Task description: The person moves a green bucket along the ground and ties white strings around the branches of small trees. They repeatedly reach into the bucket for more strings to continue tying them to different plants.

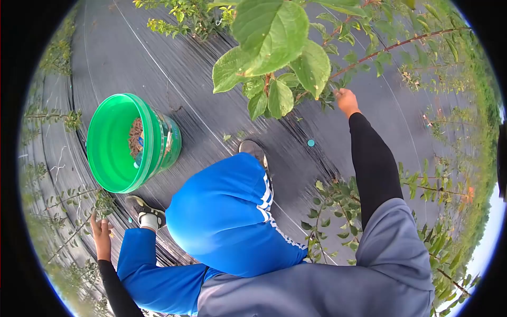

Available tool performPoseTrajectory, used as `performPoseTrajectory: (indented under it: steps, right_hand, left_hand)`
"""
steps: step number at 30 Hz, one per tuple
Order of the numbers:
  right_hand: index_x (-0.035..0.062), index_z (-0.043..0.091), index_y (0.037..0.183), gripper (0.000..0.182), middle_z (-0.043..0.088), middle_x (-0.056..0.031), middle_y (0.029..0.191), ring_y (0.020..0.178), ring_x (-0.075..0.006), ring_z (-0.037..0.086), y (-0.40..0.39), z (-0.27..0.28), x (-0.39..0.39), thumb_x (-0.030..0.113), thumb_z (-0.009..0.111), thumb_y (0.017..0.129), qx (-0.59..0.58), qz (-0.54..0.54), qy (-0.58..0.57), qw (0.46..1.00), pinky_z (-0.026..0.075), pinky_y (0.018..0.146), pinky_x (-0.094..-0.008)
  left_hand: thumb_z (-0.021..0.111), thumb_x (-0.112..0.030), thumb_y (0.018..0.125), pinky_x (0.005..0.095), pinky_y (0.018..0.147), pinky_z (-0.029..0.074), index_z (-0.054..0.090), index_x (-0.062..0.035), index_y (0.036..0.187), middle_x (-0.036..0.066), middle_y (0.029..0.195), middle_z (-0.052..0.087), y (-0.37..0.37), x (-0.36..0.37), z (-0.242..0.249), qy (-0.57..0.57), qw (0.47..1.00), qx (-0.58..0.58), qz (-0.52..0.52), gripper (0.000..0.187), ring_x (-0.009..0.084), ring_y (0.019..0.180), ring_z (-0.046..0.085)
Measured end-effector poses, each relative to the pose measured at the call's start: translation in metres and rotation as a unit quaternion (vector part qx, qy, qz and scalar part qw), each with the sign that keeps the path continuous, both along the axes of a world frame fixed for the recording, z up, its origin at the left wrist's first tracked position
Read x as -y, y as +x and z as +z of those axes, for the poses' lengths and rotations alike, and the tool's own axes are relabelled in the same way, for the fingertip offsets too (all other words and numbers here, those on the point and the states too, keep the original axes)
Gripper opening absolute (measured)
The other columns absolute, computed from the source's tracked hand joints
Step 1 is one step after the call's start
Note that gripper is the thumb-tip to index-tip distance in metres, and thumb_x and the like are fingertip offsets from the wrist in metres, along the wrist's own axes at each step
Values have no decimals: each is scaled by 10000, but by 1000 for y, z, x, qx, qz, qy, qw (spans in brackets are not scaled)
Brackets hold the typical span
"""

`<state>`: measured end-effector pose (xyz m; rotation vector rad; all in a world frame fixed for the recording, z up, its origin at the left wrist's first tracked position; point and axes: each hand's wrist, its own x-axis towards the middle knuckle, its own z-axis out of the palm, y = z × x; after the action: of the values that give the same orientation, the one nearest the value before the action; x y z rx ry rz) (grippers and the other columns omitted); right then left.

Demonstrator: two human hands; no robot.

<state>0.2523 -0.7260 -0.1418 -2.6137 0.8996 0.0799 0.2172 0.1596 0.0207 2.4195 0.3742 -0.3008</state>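
My right hand [347, 102] is closed at the end of a leafy branch [391, 47], to the right of the large green leaves [269, 39]. What its fingers pinch is too small to make out. At the lower left, my left hand [101, 234] has its fingers apart beside a thin leafy twig [104, 203], and nothing shows in it. A green bucket [97, 142] stands on the dark ground sheet [195, 84] above my left hand, with brown material [135, 138] and some small items inside.
My blue-clad knees and two shoes [253, 151] are between the hands. A small teal disc [311, 142] lies on the sheet. Leafy plants [338, 211] grow at the lower right, with more along the left edge and top. Grass and sky show at the far right.
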Motion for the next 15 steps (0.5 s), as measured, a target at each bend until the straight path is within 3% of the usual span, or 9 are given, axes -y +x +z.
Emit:
performPoseTrajectory:
  steps: [5, 8, 15]
  right_hand:
    - [107, 673, 1013, 228, 657, -167, 966, 953, -330, 615, -41, -37, -6, 201, 563, 836, 62, -49, 23, 997, 471, 832, -394]
    - [81, 672, 994, 230, 666, -149, 944, 939, -323, 621, -69, -60, -21, 209, 555, 843, 114, -104, 98, 983, 469, 834, -389]
    - [91, 679, 920, 220, 664, -148, 923, 939, -334, 615, -126, -68, -107, 251, 547, 847, 62, -114, 64, 990, 470, 818, -411]
  left_hand:
    - [457, -212, 952, 255, 660, 454, 248, -83, 1419, 85, 949, 581, 11, 23, 5, -20, 999, -3, -46, 528, 122, 784, 568]
    - [453, -224, 959, 259, 685, 458, 239, -86, 1424, 93, 988, 590, 14, 24, 3, -30, 998, -11, -58, 530, 124, 807, 570]
    - [458, -252, 964, 270, 733, 453, 233, -94, 1431, 98, 1035, 595, 7, 42, 26, -39, 997, -10, -67, 542, 132, 825, 568]
